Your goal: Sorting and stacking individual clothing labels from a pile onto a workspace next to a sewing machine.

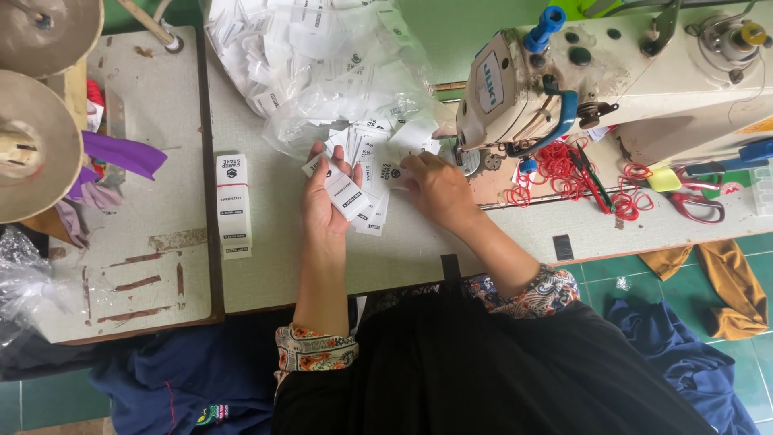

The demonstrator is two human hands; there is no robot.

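My left hand (pixel 326 205) holds a fanned bunch of small white fabric labels (pixel 348 193) over the sewing table (pixel 266 266). My right hand (pixel 439 192) rests just right of it, fingertips on a loose pile of the same labels (pixel 385 149). The labels spill from a clear plastic bag (pixel 322 64) lying at the back of the table. A neat strip of white labels (pixel 233 205) lies flat to the left, apart from both hands.
A white sewing machine (pixel 628 72) stands at the right, with red rubber bands (pixel 564 169) and red-handled scissors (pixel 696 201) in front of it. Thread cones (pixel 36 141) and purple cloth (pixel 121 153) sit at the far left. Dark blue fabric (pixel 684 354) lies on the green floor.
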